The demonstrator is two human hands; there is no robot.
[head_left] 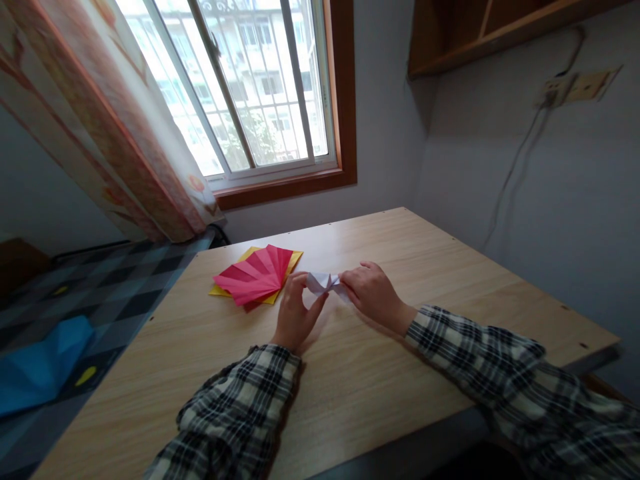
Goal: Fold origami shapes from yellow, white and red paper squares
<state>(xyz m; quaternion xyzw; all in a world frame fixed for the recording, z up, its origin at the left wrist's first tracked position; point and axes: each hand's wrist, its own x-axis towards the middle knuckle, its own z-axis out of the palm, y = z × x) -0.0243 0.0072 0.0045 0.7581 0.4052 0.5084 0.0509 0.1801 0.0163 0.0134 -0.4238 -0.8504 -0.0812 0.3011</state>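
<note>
The left hand (293,315) is pinching a small whitish paper (319,283) between thumb and forefinger, over the middle of the table (225,387); the right hand (376,293) is gripping its right end, fingers hiding that part, and the folds are hard to make out. Pleated pink paper (257,275) is covering most of the yellow paper (218,291), far left. A blue sheet (45,360) is running out of view, left. Bare tabletop is stretching to the far right edge.

Paper (320,284) between left grip (295,312) and right grip (374,293), over the surface (350,387); fan (260,272) lies left, farther back, on sheets (297,260). Left of surface: cloth (125,300), folded piece (45,367) on it. Behind: window (265,120), curtain (140,133) to its left; shelf (460,50) high at right, socket (590,87) below and right of it.
</note>
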